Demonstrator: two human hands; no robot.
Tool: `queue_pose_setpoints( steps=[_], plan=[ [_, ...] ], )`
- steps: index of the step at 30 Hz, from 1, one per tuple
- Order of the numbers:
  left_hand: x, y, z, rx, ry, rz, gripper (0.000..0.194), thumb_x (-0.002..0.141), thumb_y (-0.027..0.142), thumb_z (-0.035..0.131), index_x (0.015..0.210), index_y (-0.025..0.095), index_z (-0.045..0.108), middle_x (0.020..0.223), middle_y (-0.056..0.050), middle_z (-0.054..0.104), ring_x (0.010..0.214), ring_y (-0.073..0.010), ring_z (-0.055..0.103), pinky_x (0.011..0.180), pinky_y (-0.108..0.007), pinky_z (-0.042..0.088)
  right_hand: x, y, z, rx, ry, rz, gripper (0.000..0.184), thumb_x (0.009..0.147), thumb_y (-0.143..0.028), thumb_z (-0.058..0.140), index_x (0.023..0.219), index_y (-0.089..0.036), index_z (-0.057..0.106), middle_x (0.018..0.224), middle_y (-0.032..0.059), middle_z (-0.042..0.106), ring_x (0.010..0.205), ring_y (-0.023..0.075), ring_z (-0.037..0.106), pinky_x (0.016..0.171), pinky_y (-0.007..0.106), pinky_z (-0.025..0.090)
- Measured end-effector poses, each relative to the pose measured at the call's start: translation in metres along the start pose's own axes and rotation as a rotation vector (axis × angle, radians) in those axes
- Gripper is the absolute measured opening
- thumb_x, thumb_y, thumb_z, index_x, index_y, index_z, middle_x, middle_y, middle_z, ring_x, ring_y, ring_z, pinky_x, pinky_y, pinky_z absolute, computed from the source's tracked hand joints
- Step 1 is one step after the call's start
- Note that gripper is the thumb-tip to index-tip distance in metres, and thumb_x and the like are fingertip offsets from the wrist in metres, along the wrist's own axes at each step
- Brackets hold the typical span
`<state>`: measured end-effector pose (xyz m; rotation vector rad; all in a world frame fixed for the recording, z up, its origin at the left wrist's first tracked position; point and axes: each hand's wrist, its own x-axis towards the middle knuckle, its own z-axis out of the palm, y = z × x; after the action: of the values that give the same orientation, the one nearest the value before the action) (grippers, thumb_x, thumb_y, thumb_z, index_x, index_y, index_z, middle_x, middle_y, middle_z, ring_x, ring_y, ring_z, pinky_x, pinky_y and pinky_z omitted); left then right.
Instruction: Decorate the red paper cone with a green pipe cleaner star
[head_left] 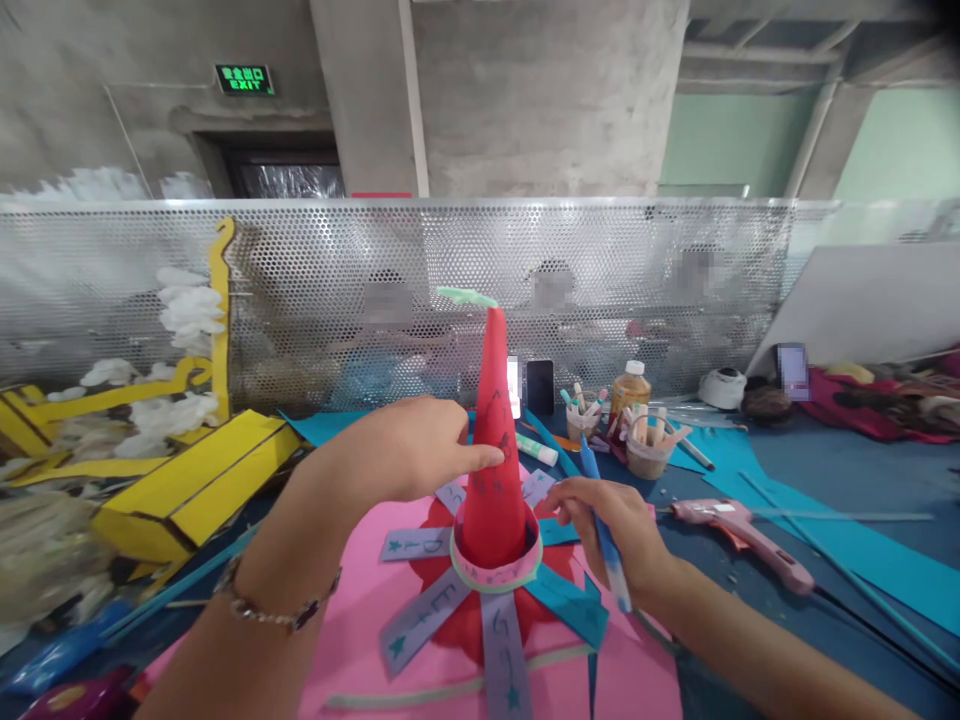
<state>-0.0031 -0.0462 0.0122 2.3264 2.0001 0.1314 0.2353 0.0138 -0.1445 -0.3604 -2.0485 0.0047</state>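
A red paper cone (493, 450) stands upright on a pink card sheet (375, 620), with dark scribbled marks on its side and a green paper piece (466, 296) on its tip. My left hand (397, 450) reaches in from the left, its index finger touching the cone and nothing held. A paper ring (495, 565) circles the cone's base. Lilac paper strips (504, 655) with letters and stars radiate from it, alongside teal ones (566, 605). My right hand (607, 530) grips a blue marker (604, 530) just right of the ring. Its pale lower end points down.
A pink hot glue gun (739, 540) lies to the right on teal card (847, 545). Behind stand cups of markers (649, 450), a bottle (628, 390) and a phone (540, 387). A yellow card model (195, 485) sits left. A perforated metal screen (480, 250) stands beyond, with people behind it.
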Motion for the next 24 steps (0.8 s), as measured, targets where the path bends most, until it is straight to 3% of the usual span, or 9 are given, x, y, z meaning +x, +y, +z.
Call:
queue_pose_setpoints(
  steps=[3, 5, 7, 9, 11, 14, 17, 19, 24],
  plan=[
    [-0.011, 0.020, 0.002, 0.015, 0.009, 0.096, 0.060, 0.089, 0.073, 0.044, 0.062, 0.022, 0.058, 0.065, -0.005, 0.067, 0.058, -0.0206, 0.058, 0.052, -0.033, 0.031, 0.000, 0.000, -0.001, -0.012, -0.007, 0.135, 0.023, 0.099, -0.010, 0.046, 0.115, -0.025, 0.052, 0.083, 0.0007, 0.073, 0.064, 0.0159, 0.071, 0.060, 0.026, 0.052],
    [-0.014, 0.040, 0.011, 0.044, 0.024, 0.148, 0.059, 0.090, 0.072, 0.044, 0.061, 0.021, 0.057, 0.064, -0.006, 0.065, 0.058, -0.0203, 0.056, 0.051, -0.033, 0.029, 0.000, -0.001, -0.001, 0.014, -0.036, 0.232, 0.032, 0.095, -0.014, 0.052, 0.125, -0.024, 0.046, 0.089, 0.0029, 0.073, 0.070, 0.0185, 0.072, 0.063, 0.028, 0.054],
    [-0.013, 0.060, 0.023, 0.083, 0.017, 0.143, 0.058, 0.090, 0.068, 0.044, 0.059, 0.021, 0.056, 0.062, -0.007, 0.064, 0.058, -0.0210, 0.055, 0.050, -0.034, 0.028, 0.001, -0.003, 0.000, 0.050, -0.056, 0.275, 0.050, 0.091, -0.020, 0.057, 0.137, -0.023, 0.038, 0.104, 0.0086, 0.072, 0.082, 0.0219, 0.074, 0.066, 0.031, 0.058],
    [-0.009, 0.074, 0.036, 0.076, 0.046, 0.232, 0.053, 0.093, 0.059, 0.045, 0.058, 0.021, 0.056, 0.058, -0.007, 0.061, 0.056, -0.0204, 0.055, 0.050, -0.034, 0.027, 0.002, -0.005, 0.001, 0.059, -0.034, 0.260, 0.060, 0.087, -0.022, 0.058, 0.141, -0.021, 0.031, 0.124, 0.0159, 0.067, 0.093, 0.0244, 0.073, 0.070, 0.034, 0.060],
    [-0.004, 0.081, 0.045, 0.083, 0.075, 0.275, 0.042, 0.092, 0.047, 0.048, 0.062, 0.021, 0.060, 0.061, -0.007, 0.063, 0.059, -0.0215, 0.058, 0.050, -0.035, 0.028, 0.004, -0.007, 0.001, 0.041, 0.000, 0.252, 0.058, 0.084, -0.018, 0.056, 0.136, -0.022, 0.032, 0.141, 0.0204, 0.057, 0.095, 0.0240, 0.073, 0.071, 0.035, 0.060],
    [0.002, 0.079, 0.049, 0.085, 0.100, 0.266, 0.026, 0.090, 0.034, 0.049, 0.077, 0.020, 0.067, 0.074, -0.011, 0.070, 0.070, -0.0256, 0.065, 0.054, -0.036, 0.035, 0.006, -0.012, 0.001, 0.017, 0.017, 0.279, 0.043, 0.084, -0.015, 0.053, 0.123, -0.024, 0.035, 0.151, 0.0224, 0.049, 0.080, 0.0187, 0.072, 0.065, 0.033, 0.059],
    [0.004, 0.073, 0.046, 0.069, 0.082, 0.247, 0.023, 0.092, 0.029, 0.047, 0.094, 0.019, 0.068, 0.090, -0.014, 0.073, 0.080, -0.0301, 0.069, 0.060, -0.039, 0.043, 0.007, -0.014, 0.000, 0.005, 0.022, 0.291, 0.033, 0.090, -0.016, 0.052, 0.117, -0.025, 0.036, 0.149, 0.0220, 0.052, 0.070, 0.0154, 0.069, 0.063, 0.033, 0.058],
    [0.005, 0.071, 0.044, 0.071, 0.071, 0.233, 0.023, 0.094, 0.025, 0.044, 0.102, 0.019, 0.066, 0.095, -0.015, 0.073, 0.082, -0.0307, 0.069, 0.062, -0.039, 0.045, 0.006, -0.013, 0.000, -0.011, 0.022, 0.281, 0.035, 0.091, -0.015, 0.051, 0.121, -0.024, 0.036, 0.144, 0.0210, 0.057, 0.072, 0.0164, 0.070, 0.065, 0.033, 0.059],
    [0.005, 0.071, 0.048, 0.136, 0.054, 0.298, 0.029, 0.089, 0.009, 0.040, 0.109, 0.017, 0.060, 0.105, -0.016, 0.071, 0.085, -0.0287, 0.068, 0.063, -0.037, 0.044, 0.006, -0.009, -0.001, -0.080, 0.010, 0.275, 0.048, 0.090, -0.016, 0.050, 0.134, -0.021, 0.032, 0.104, 0.0117, 0.074, 0.066, 0.0190, 0.070, 0.060, 0.031, 0.055]
  ],
)
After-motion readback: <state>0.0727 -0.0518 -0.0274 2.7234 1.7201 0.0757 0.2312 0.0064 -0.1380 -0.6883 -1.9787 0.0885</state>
